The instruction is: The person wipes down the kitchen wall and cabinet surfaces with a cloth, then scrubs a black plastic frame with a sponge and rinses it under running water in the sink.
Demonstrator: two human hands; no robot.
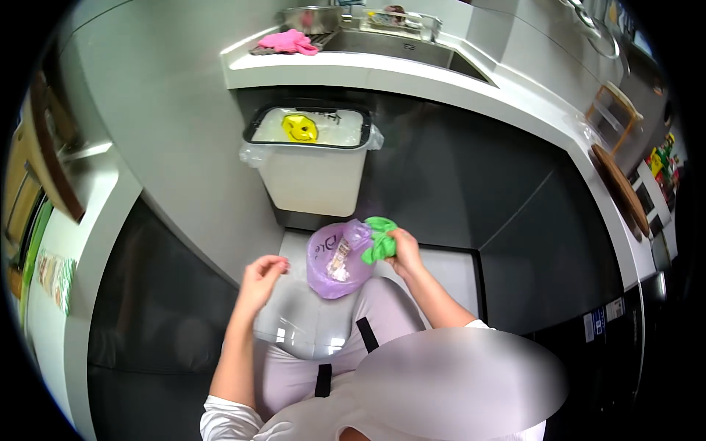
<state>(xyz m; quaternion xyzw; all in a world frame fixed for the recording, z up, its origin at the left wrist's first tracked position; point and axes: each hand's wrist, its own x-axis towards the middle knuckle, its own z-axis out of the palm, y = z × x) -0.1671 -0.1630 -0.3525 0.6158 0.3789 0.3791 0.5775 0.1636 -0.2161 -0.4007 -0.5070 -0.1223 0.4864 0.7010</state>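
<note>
My right hand is closed on a bunched green cloth-like item, whose exact kind I cannot tell. Just left of it, a purple plastic bag with dark lettering sits low in front of my knees. Inside or against the bag lies a whitish crumpled wrapper. The green item touches the bag's upper right side. My left hand is held to the left of the bag, apart from it, with fingers curled and pressed together. Whatever those fingers may pinch is too small to make out.
A white waste bin with a liner hangs on the dark cabinet front, a yellow smiley showing in its opening. Above are a sink and pink gloves. A round wooden board leans at right. A grey wall panel stands left.
</note>
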